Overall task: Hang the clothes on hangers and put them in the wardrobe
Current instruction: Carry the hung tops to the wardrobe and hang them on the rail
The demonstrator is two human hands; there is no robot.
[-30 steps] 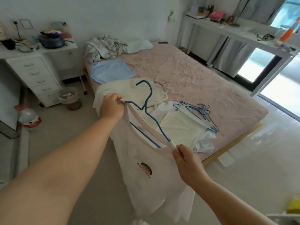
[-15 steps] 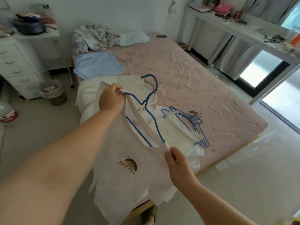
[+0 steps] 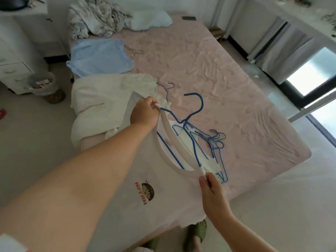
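Pink sheets cover the bed, with a blue cloth and a crumpled grey heap at its far left. Near its near edge, the left hand clenches one white-tipped end of a blue hanger together with the shoulder of a white shirt. The right hand pinches the other end and shoulder. Spare hangers lie on the bed just right of the shirt, and a cream garment lies to its left.

Pink bed, bright window
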